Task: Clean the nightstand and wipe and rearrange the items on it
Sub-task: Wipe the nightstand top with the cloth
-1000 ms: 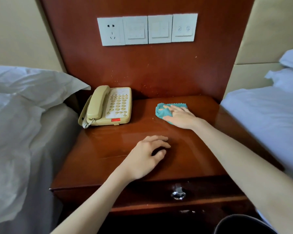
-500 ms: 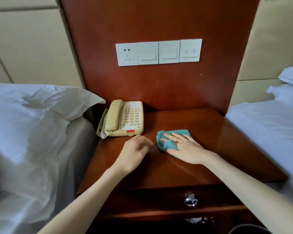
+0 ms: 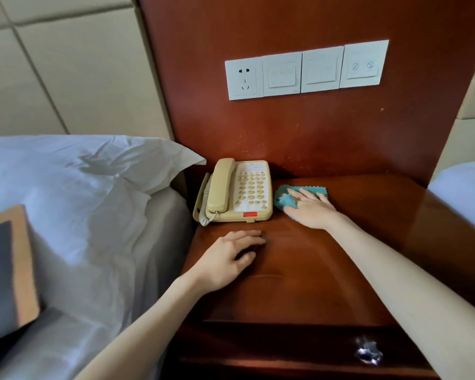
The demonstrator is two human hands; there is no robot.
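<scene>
Right now the right hand (image 3: 311,211) lies palm down, fingers spread flat, on a small teal cleaning cloth with a zigzag edge (image 3: 284,201), pressing it against the glossy reddish-brown wooden nightstand top (image 3: 340,270). Its grip is apart, not clamped on the cloth but laid over it; the cloth shows at 10 o'clock of the hand, bunched under the fingertips. The cloth sits at about 12 o'clock on the nightstand top, just beside the right edge of a beige corded push-button telephone with a red tab at its front (image 3: 235,192); whether cloth and telephone touch cannot be told. The telephone stands at 11 o'clock on the top, close to the dark wooden back panel (image 3: 299,138), its handset seated in the cradle on the left side.

The left hand (image 3: 228,260) rests on the bare wood at 9 o'clock of the top, near the front of the telephone but apart from it, fingers loosely curled, thumb away from them, holding nothing.

On the back panel hangs a row of four white wall plates (image 3: 306,69), the leftmost a socket. A white rumpled pillow (image 3: 74,182) lies on the bed at 9 o'clock of the nightstand. A shiny drawer knob (image 3: 368,351) shows at 5 o'clock.
</scene>
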